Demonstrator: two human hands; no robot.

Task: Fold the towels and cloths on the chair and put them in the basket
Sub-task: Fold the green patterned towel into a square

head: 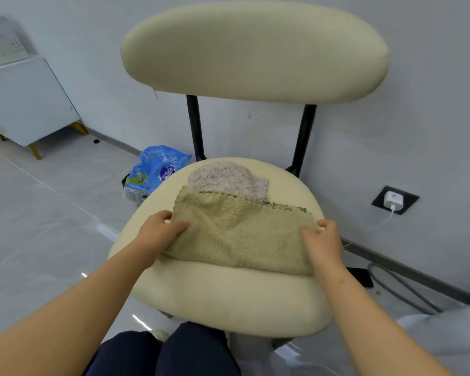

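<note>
An olive-tan fleece cloth [242,234] lies spread on the cream seat of the chair [228,299], its scalloped far edge doubled over. My left hand [158,234] pinches the cloth's left edge, thumb on top. At the opposite edge my right hand [323,242] pinches the cloth the same way. Behind it, partly covered, sits a pale grey-pink fluffy cloth [228,179] near the back of the seat. No basket is in view.
The chair's backrest [255,50] rises on two black posts against a grey wall. A blue plastic package [155,169] lies on the floor to the left. A white cabinet [25,104] stands far left. A charger [394,199] and cables are at the right.
</note>
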